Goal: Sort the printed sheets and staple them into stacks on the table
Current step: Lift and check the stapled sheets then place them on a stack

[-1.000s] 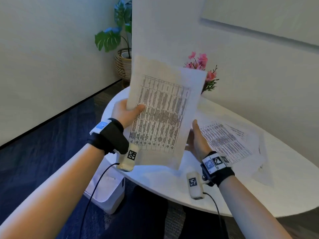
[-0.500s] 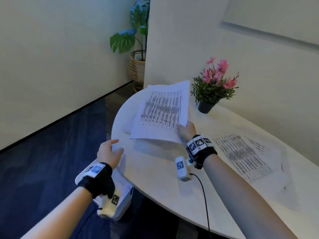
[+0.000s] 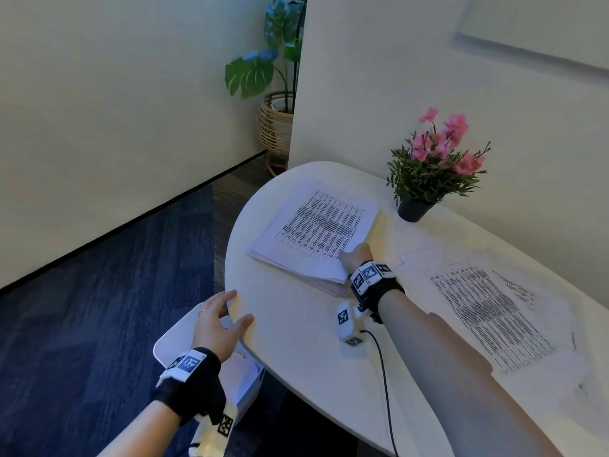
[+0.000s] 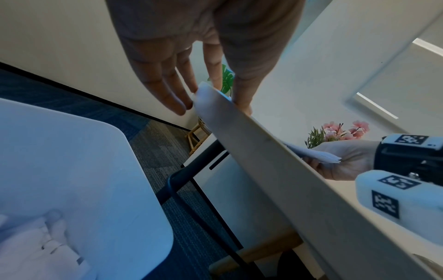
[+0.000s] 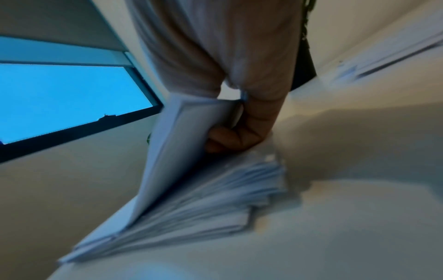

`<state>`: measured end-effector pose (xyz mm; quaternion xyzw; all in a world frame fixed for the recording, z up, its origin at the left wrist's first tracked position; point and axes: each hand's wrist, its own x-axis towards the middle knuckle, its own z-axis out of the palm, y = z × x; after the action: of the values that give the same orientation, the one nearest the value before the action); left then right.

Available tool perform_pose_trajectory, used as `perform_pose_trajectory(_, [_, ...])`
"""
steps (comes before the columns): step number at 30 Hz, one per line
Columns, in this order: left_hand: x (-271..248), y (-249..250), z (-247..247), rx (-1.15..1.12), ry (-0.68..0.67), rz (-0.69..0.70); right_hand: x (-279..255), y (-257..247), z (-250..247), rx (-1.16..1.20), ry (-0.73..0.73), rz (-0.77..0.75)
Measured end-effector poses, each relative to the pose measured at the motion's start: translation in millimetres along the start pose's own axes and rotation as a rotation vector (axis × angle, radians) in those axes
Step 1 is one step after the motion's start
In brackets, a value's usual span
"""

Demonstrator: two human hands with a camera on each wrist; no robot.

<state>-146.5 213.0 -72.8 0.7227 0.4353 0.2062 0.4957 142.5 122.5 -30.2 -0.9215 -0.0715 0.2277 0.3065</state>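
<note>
A stack of printed sheets (image 3: 316, 232) lies at the far left end of the white table (image 3: 296, 351). My right hand (image 3: 355, 258) pinches the near right corner of the top few sheets (image 5: 191, 136), thumb on top and fingers curled beneath, with that corner lifted off the fanned stack (image 5: 215, 191) below. My left hand (image 3: 235, 310) is open, its straight fingers (image 4: 177, 98) at the table's near left edge (image 4: 239, 128), holding nothing. More printed sheets (image 3: 487, 311) lie spread loosely on the right side of the table.
A black pot of pink flowers (image 3: 415, 209) stands at the back of the table by the wall. A white bin (image 3: 178, 341) sits on the floor under my left hand. A leafy plant in a wicker basket (image 3: 275, 127) stands in the far corner.
Both hands held the sheets upright; my left hand let go and dropped to the table edge. My right hand carried the sheets to the far left and lowered them onto the stack.
</note>
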Motion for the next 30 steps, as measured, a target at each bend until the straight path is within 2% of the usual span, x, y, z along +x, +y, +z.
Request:
perform_pose_trajectory(5, [-0.9, -0.3, 0.8, -0.040, 0.006, -0.015, -5.9, -2.8, -4.3, -0.089, -0.011, -0.077])
perform_pose_trajectory(8, [-1.5, -0.6, 0.5, -0.042, 0.003, -0.015, -10.2, -5.3, -12.0, -0.100, 0.019, -0.007])
perform_pose_trajectory(12, [-3.0, -1.4, 0.5, -0.047, 0.002, -0.034, -23.9, 9.5, -57.7, -0.091, 0.084, -0.042])
perform_pose_trajectory(15, [-4.6, -0.2, 1.1, -0.054, 0.004, -0.041, -27.0, 41.2, -114.4, -0.086, 0.192, -0.052])
perform_pose_trajectory(20, [-8.8, 3.6, 1.6, -0.057, 0.008, -0.046, -29.9, 119.9, -194.2, -0.295, 0.242, 0.137])
perform_pose_trajectory(26, [-6.7, -1.0, 3.4, -0.034, 0.008, -0.084, -8.6, 200.6, -232.5, -0.462, 0.136, 0.249])
perform_pose_trajectory(30, [-4.3, -4.8, 4.0, -0.030, 0.010, -0.097, 12.1, 222.5, -241.0, -0.527, 0.105, 0.294])
